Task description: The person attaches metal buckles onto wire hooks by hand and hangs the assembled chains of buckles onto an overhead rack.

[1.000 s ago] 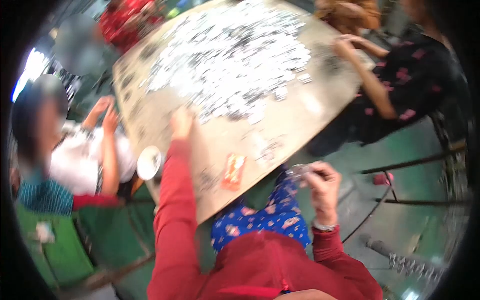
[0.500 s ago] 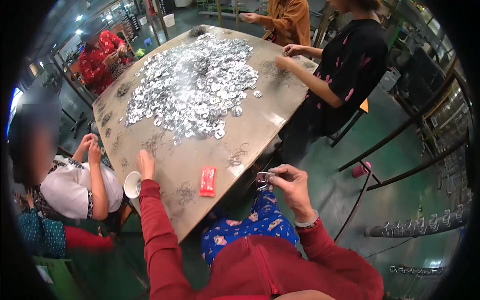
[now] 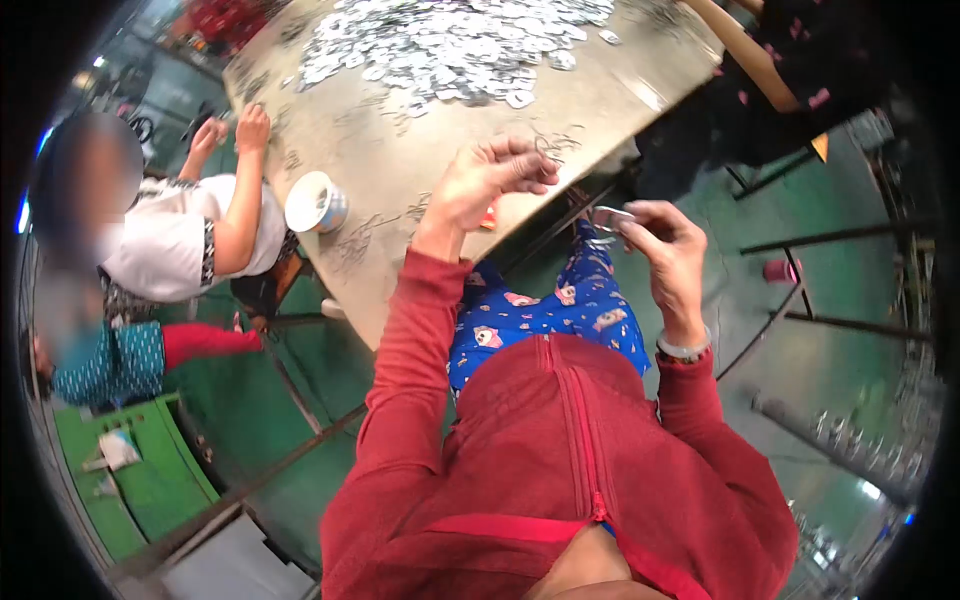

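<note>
My right hand [image 3: 668,245] pinches a shiny metal buckle [image 3: 610,216] between thumb and fingers, off the table's near right edge and above my lap. Over the table near that edge, my left hand [image 3: 490,180] has its fingers drawn together in a pinch. Thin dark wire pieces [image 3: 562,138] show just past its fingertips; whether one is in its grip I cannot make out. A red packet [image 3: 488,218] on the table is mostly hidden behind my left hand. Many flat silvery buckles [image 3: 450,50] lie heaped at the far part of the table.
A white cup [image 3: 316,203] stands at the left edge of the table [image 3: 380,160]. More thin wires [image 3: 360,240] lie near it. A person in a white top [image 3: 190,240] sits at left; another in dark clothing [image 3: 790,60] is at upper right. Metal bars [image 3: 850,320] stand at right.
My left hand has come away from beside the cup, moving right toward my right hand. The view has tipped downward. My right hand still holds the buckle.
</note>
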The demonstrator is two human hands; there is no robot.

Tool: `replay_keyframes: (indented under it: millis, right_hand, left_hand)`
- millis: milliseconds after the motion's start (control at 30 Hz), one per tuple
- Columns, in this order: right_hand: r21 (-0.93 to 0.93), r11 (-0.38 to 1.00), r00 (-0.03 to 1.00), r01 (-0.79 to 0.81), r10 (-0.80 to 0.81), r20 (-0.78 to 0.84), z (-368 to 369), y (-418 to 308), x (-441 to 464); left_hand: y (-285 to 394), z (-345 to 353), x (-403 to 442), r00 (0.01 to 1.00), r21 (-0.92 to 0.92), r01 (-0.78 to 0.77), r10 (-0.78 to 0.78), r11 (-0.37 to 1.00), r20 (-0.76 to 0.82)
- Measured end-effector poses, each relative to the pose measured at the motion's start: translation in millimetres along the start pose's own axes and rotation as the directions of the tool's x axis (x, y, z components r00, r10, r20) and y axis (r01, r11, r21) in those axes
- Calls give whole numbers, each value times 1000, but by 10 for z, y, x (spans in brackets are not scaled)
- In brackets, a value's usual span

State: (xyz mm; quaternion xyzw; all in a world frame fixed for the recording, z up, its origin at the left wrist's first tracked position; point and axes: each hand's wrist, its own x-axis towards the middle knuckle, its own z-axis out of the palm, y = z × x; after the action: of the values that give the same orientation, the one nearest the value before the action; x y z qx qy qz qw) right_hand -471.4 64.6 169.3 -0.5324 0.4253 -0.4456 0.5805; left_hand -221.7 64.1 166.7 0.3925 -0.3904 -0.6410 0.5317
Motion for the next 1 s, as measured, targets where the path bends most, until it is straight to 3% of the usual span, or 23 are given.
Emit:
replay_keyframes:
  millis: [233,333,367,467,500,533,600,667,700,733,800,900,933,967,1000]
  right_hand:
    - [52,998,999,-28,30,-30,29,143,40]
    - [68,998,998,-6,11,-70,52,156,22]
    - [65,998,997,5,0,-80,72,145,27]
    - [-78,995,991,55,-64,-121,116,153,51]
    - [-126,989,989,81,-95,-110,122,166,59]
    - [-161,980,987,114,-130,-92,118,198,72]
    - [-313,927,977,208,-213,19,103,193,88]
    - [-269,936,974,228,-214,81,96,87,141]
    - [-222,958,982,182,-164,99,47,40,221]
    - [-143,984,993,110,-102,60,16,32,330]
    - [-161,986,999,38,-35,22,16,2,668]
    - [-402,896,964,191,-95,247,271,113,1357]
    - [-330,905,926,268,-147,349,397,333,1651]
    - [-348,844,871,409,-248,424,535,621,1992]
    - [-478,760,859,441,-204,469,690,583,2147]
  left_hand:
    - [-368,610,-60,992,21,-110,109,994,63]
    - [-423,690,-60,965,342,-241,263,908,-18]
    - [-450,733,-79,969,237,-203,230,950,-93]
    - [-512,735,-58,963,289,-204,245,935,-113]
    - [-529,779,-51,944,240,-271,306,932,-123]
    - [-513,796,-68,927,373,-282,351,884,-134]
    - [-550,793,-56,915,382,-293,373,877,-153]
    - [-506,746,-64,902,529,-322,424,785,-79]
    - [-425,751,-81,889,609,-314,451,728,-80]
    - [-424,726,-96,917,531,-283,388,799,-95]
    - [-407,678,-110,919,507,-264,374,820,-127]
    - [-431,644,-147,919,535,-231,364,812,-155]
    - [-441,628,-153,919,552,-228,365,802,-150]
    - [-435,620,-158,897,606,-261,420,751,-134]
    - [-483,600,-158,902,581,-240,400,777,-161]
